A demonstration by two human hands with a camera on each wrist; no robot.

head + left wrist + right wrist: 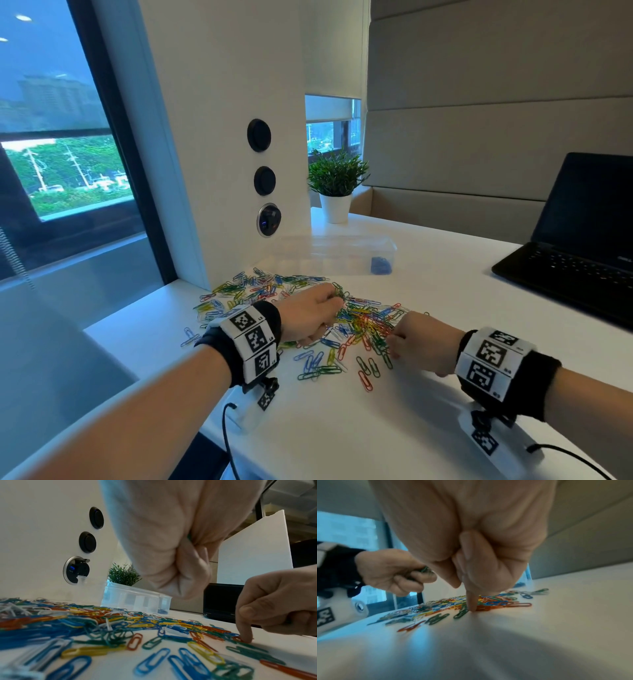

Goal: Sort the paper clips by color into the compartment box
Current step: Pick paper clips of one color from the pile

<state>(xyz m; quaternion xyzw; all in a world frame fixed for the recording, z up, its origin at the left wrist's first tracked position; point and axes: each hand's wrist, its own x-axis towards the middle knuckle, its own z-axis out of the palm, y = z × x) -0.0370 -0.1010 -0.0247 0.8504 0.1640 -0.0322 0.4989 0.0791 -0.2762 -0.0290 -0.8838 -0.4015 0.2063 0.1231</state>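
From the head view I see the paper clips (308,318) heaped near me and the compartment box (337,255) beyond them; I risk mixing colors, since the clips tangle. In the left wrist view my left hand (171,545) is fisted around green clips. In the right wrist view my right hand (471,540) presses one straight finger (472,600) onto the pile's edge, the others curled, holding nothing.

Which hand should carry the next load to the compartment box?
Left, probably. The left hand already grips green clips, and sits nearer the compartment box. The right hand only presses one fingertip into the pile.
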